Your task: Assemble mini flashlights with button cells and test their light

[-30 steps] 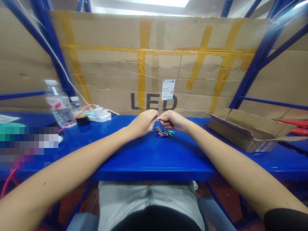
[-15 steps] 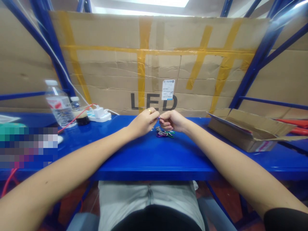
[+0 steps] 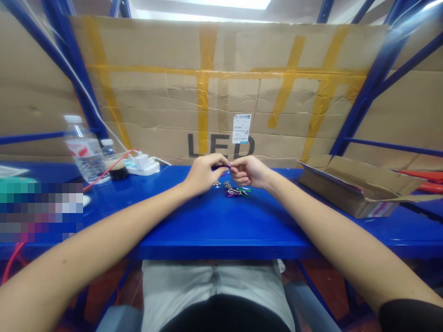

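Observation:
My left hand [image 3: 204,174] is closed, with a slim purple carabiner [image 3: 218,167] between its thumb and fingers; most of it is hidden. Close against it, my right hand [image 3: 249,171] pinches at the carabiner's right end, and whatever small part is in those fingertips is too small to make out. On the blue tabletop [image 3: 221,221] just below both hands lie purple and green carabiners [image 3: 237,193] in a heap. Small silvery metal pieces [image 3: 227,185] lie beside them, some partly under my left hand.
An open cardboard box [image 3: 360,198] stands to the right. On the left are a water bottle [image 3: 85,154], a smaller bottle with dark liquid [image 3: 117,170] and a white power strip [image 3: 143,165] with cables. A large taped cardboard sheet [image 3: 155,106] closes off the back.
My left hand has turned and its fingers have lifted, so more of the purple carabiner shows. More small metal pieces are visible under it. My right hand has barely shifted.

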Demonstrator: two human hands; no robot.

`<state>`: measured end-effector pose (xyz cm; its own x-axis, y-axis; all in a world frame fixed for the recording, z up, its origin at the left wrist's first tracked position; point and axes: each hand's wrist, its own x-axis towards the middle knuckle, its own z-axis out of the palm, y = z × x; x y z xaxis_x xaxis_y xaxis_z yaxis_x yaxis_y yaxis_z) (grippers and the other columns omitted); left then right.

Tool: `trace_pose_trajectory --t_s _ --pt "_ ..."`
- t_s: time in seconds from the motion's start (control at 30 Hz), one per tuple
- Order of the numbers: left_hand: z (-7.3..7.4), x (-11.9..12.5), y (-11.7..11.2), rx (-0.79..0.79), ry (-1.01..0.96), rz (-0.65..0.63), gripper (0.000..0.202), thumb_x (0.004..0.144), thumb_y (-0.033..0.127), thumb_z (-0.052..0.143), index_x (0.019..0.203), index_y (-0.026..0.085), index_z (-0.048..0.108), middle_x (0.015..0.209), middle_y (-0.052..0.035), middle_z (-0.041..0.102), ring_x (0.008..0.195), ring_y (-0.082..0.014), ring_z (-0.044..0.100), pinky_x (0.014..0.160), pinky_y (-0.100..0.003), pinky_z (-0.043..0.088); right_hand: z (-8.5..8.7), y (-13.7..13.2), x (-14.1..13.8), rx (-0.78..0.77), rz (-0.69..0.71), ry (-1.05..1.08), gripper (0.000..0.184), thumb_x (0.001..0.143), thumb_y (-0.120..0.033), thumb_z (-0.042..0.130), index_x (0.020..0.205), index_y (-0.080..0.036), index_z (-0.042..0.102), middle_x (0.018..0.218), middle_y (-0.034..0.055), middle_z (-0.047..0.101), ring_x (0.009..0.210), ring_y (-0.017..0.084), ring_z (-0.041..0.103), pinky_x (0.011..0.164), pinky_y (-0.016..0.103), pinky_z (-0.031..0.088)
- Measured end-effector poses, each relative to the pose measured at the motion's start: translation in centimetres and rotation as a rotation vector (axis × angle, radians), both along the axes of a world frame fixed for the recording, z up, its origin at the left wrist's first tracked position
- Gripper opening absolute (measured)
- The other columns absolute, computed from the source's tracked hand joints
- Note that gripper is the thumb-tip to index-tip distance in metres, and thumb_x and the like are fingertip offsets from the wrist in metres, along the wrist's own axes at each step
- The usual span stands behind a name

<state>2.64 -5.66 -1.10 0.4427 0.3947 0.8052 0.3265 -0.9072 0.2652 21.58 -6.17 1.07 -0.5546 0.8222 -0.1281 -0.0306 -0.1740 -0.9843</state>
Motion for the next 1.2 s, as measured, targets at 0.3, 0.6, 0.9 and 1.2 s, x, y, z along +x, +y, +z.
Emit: trace_pose_trajectory --t_s 0.3,0.6,0.9,1.2 --pt "0.09 0.14 -0.16 0.049 0.019 0.019 0.013 0.082 0.007 0.057 0.089 0.018 0.056 0.084 -0.002 0.062 0.078 -0.0136 0.058 0.074 -0.028 0.049 0.08 -0.09 -0.07 -0.003 0.054 0.023 0.023 0.088 -0.023 0.042 0.065 -0.021 0.038 0.041 -0.006 0.027 0.036 0.009 0.022 0.032 0.018 0.02" --pt "-0.3 0.33 -0.03 0.203 0.154 0.138 0.021 0.096 0.017 0.041 0.091 0.013 0.06 0.113 -0.0147 0.051 0.11 -0.0226 0.054 0.101 -0.042 0.046 0.59 -0.79 -0.32 0.135 -0.048 -0.046 0.026 0.087 -0.023 0.047 0.062 -0.019 0.042 0.044 -0.0061 0.027 0.037 0.007 0.024 0.034 0.018 0.019" --pt "0.18 -0.51 0.0 0.087 0.273 0.219 0.008 0.092 0.019 0.051 0.092 0.019 0.059 0.078 -0.0041 0.065 0.072 -0.0185 0.061 0.067 -0.031 0.046 0.17 -0.81 -0.45 0.336 -0.102 -0.106 0.024 0.082 -0.02 0.055 0.061 -0.017 0.045 0.044 -0.0069 0.028 0.038 0.006 0.028 0.036 0.018 0.02" --pt "0.1 -0.44 -0.37 0.279 0.207 0.152 0.01 0.091 0.016 0.047 0.082 0.019 0.049 0.078 -0.0047 0.057 0.072 -0.0166 0.054 0.067 -0.03 0.044 0.72 -0.96 -0.69 0.04 0.056 0.038 0.026 0.091 -0.022 0.04 0.066 -0.02 0.039 0.043 -0.0074 0.025 0.037 0.007 0.018 0.031 0.017 0.018"
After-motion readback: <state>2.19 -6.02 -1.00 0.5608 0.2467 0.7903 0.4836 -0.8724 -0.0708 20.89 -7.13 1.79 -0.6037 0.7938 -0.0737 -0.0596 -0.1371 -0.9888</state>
